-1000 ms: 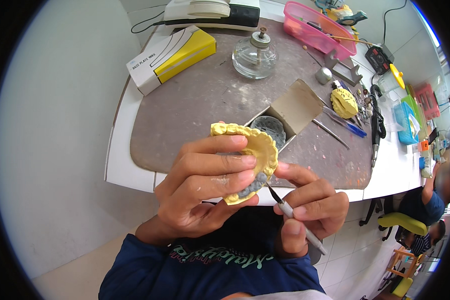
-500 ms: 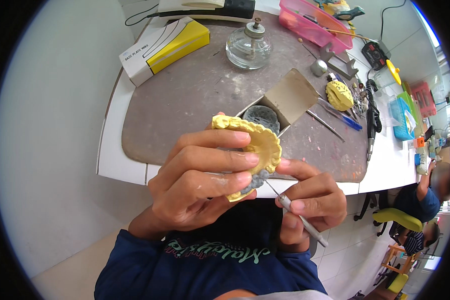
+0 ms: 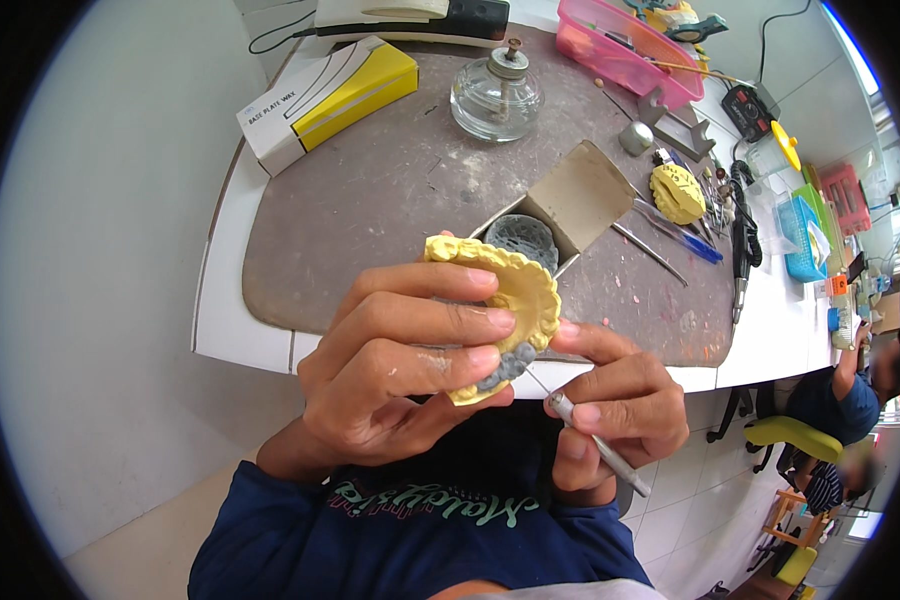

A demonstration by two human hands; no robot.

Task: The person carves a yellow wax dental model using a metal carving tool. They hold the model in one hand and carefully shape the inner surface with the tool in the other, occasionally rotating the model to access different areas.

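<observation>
My left hand point(image 3: 400, 350) is closed around a yellow plaster dental cast point(image 3: 530, 295), fingers laid across its inner side. Grey wax point(image 3: 510, 366) covers several teeth on the cast's near end. My right hand point(image 3: 620, 405) pinches a wax carving tool point(image 3: 600, 445) by its silver handle. The tool's thin tip points at the grey wax; whether it touches is too fine to tell. My right index fingertip rests against the cast's edge. Just beyond the cast, an opened cardboard box point(image 3: 582, 195) holds a round grey wax block point(image 3: 522, 240).
A glass spirit lamp point(image 3: 497, 95) and a yellow-white box point(image 3: 330, 100) stand at the back of the brown mat point(image 3: 370, 215). To the right lie another yellow cast point(image 3: 678, 193), a metal instrument point(image 3: 650, 254) and a handpiece point(image 3: 740, 250). A pink basket point(image 3: 630, 50) sits behind; co-workers sit far right.
The carving tool and my right hand have shifted slightly left and down, the handle turning a little. The cast stays almost in place in my left hand.
</observation>
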